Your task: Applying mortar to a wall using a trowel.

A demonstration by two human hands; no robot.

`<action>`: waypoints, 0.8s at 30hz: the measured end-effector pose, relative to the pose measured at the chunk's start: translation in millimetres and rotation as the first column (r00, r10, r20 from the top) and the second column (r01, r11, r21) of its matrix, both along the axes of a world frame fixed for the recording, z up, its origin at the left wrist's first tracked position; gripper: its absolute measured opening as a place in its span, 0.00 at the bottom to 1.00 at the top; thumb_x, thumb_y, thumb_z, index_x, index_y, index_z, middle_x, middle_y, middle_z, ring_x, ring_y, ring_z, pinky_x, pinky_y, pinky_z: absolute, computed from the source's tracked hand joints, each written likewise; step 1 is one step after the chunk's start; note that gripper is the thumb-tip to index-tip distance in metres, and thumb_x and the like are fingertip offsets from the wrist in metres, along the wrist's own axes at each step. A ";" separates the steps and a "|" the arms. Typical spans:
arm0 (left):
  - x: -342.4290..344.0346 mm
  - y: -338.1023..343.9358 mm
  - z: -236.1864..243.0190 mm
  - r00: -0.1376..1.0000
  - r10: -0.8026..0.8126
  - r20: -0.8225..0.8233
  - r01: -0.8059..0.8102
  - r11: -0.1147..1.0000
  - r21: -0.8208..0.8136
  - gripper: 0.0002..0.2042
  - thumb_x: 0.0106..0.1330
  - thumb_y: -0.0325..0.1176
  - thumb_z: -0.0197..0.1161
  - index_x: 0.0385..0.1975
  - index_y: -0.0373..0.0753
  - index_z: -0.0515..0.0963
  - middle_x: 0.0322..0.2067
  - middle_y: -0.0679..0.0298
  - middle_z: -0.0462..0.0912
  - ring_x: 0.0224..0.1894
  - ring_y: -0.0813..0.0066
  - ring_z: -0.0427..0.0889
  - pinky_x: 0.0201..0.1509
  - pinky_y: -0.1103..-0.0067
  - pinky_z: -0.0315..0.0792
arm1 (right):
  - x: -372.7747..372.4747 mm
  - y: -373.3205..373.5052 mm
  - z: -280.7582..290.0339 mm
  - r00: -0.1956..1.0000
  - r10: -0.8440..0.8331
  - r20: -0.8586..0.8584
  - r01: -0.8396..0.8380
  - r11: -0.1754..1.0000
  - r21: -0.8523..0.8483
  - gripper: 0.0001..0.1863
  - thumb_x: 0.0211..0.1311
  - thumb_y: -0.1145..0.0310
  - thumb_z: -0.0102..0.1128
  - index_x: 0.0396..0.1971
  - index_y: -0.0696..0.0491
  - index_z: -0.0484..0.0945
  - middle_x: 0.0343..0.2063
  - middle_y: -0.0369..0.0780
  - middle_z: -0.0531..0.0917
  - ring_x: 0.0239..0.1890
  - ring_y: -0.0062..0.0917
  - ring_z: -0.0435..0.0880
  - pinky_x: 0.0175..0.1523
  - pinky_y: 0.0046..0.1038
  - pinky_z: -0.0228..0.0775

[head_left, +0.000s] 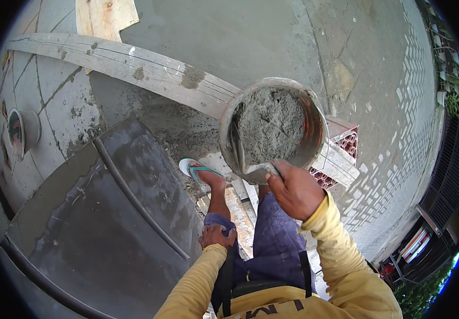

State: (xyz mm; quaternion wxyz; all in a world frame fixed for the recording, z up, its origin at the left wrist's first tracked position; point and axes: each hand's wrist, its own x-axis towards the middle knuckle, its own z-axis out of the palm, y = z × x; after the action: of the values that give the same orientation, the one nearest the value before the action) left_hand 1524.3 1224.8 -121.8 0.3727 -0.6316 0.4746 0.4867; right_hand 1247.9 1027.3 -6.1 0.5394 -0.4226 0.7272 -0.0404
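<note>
My right hand (pixel 296 189) is closed round the handle of a trowel at the near rim of a bucket (pixel 319 119). The trowel's mortar-coated blade (pixel 238 143) reaches into the bucket along its left inner wall. Wet grey mortar (pixel 272 125), with a rough surface, fills much of the bucket. On my left knee rests my left hand (pixel 217 236), its fingers bent over the purple shorts and holding no tool.
A long mortar-spotted wooden plank (pixel 149 69) runs from the bucket to the far left. Red hollow bricks (pixel 346 141) stand beside the bucket. A dark smooth cement-covered block (pixel 101 212) fills the left. Another bucket (pixel 31 127) lies tilted beyond it.
</note>
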 end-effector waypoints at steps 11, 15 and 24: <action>-11.2 6.6 1.2 1.000 -0.007 0.013 0.005 0.994 0.111 0.29 0.56 0.59 0.60 0.52 0.46 0.80 0.65 0.60 0.70 0.73 0.52 0.55 0.73 0.55 0.46 | -23.9 -16.4 -25.1 0.924 -0.266 0.273 0.162 0.922 0.351 0.14 0.70 0.61 0.52 0.38 0.57 0.78 0.18 0.38 0.76 0.16 0.25 0.74 0.24 0.27 0.68; -14.6 11.2 -0.7 1.000 -0.013 -0.002 0.013 0.999 0.037 0.28 0.55 0.60 0.61 0.50 0.47 0.81 0.63 0.60 0.71 0.72 0.54 0.57 0.72 0.55 0.48 | -35.4 21.5 -17.2 0.768 -0.510 0.389 0.356 0.843 0.403 0.16 0.72 0.60 0.52 0.51 0.54 0.76 0.22 0.31 0.77 0.18 0.13 0.73 0.21 0.17 0.63; 0.6 7.8 -7.0 1.000 0.000 -0.028 0.004 0.990 0.139 0.28 0.55 0.63 0.60 0.51 0.52 0.80 0.65 0.61 0.69 0.73 0.54 0.55 0.71 0.50 0.49 | 55.0 65.2 -7.6 0.695 -0.370 0.617 0.428 0.902 0.058 0.14 0.67 0.70 0.59 0.49 0.59 0.74 0.40 0.38 0.79 0.41 0.20 0.78 0.48 0.23 0.70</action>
State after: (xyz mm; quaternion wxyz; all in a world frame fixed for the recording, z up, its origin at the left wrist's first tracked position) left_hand 1524.9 1232.6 -128.8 0.4098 -0.5967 0.4453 0.5270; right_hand 1302.9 1092.5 -13.7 0.7044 -0.2420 0.5832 -0.3242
